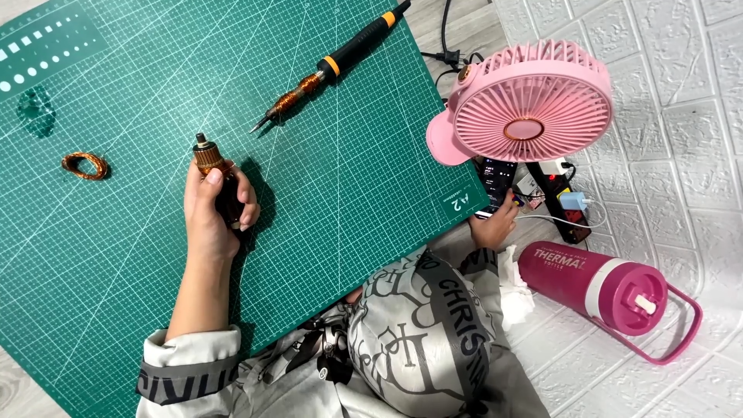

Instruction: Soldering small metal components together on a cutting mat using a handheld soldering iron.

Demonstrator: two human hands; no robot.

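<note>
Item, nearest the lens: patterned grey head covering (pixel 418 340) and matching sleeve (pixel 190 371) of the person, at the lower edge.

Item: left hand (pixel 217 205), curled closed around a dark-handled tool (pixel 213 166). It is held upright over the green cutting mat (pixel 348 170), left of centre. Thumb and fingers wrap the handle; only the copper-wound collar and small metal tip stand clear above the fist.

Condition of work, as judged: the collar of the held tool already carries a tight copper winding. A loose coil of copper wire (pixel 85 165) lies unused on the mat, well apart to the left of the hand.

Item: long black tool with orange bands (pixel 333 62), lying diagonally on the mat above the hand. It is copper-wound near its pointed end, and nothing touches it.

Item: right hand (pixel 495 224), off the mat's right edge. Its fingers are bent and rest on the lower end of a dark phone (pixel 497 182). Whether it grips the phone or only touches it cannot be told.

Item: pink desk fan (pixel 530 108), just above the phone.

Item: black power strip with plugs and white cable (pixel 553 197), beside the phone.

Item: pink bottle with loop handle (pixel 596 282), lying on its side at the right.

Item: crumpled white tissue (pixel 515 298), between bottle and sleeve.
</note>
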